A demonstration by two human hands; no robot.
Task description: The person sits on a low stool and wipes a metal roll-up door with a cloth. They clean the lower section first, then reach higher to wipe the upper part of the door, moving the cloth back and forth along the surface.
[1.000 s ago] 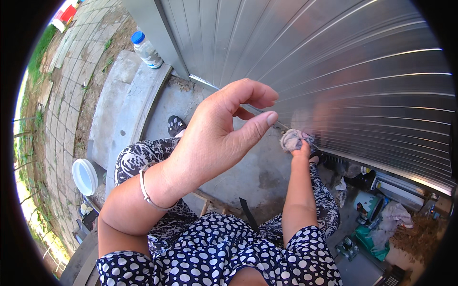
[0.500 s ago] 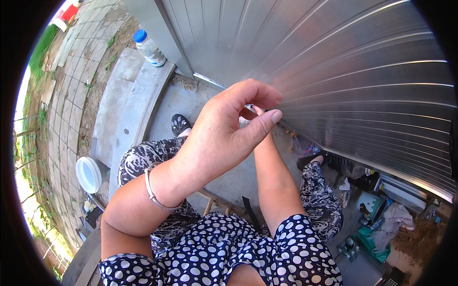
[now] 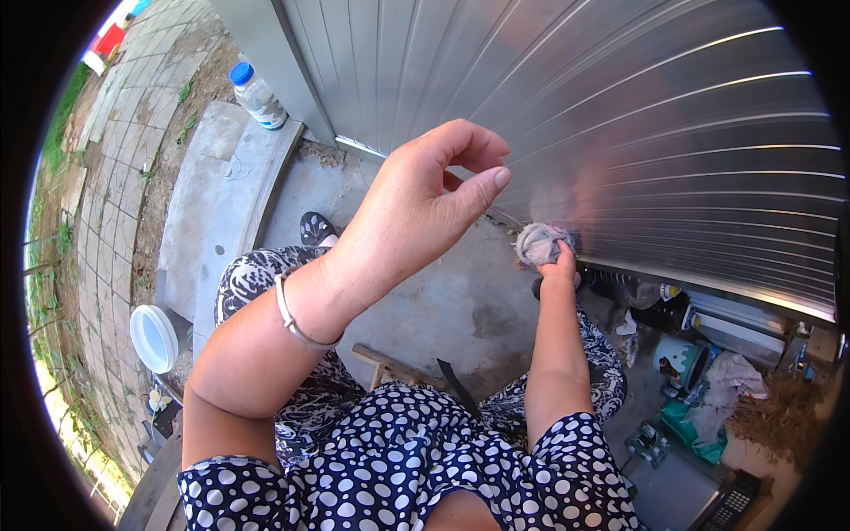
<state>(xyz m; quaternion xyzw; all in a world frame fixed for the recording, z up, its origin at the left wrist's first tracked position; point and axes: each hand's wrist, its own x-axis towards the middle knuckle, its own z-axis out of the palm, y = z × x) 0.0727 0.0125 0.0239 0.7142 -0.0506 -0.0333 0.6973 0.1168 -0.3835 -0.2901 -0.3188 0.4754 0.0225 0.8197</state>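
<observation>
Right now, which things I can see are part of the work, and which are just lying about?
In use, it seems:
- crumpled grayish cloth, in the right hand
- ribbed metal panel, right by the cloth

Seemingly just lying about:
- blue-lidded clear jar
- white plastic bucket
- black keypad device

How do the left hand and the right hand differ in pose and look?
The left hand is half open with nothing visible in it; the right hand grips a cloth. The left hand looks larger in this view, the right hand smaller. The left wrist has a bracelet; the right wrist shows none. Both hands are ungloved.
</observation>
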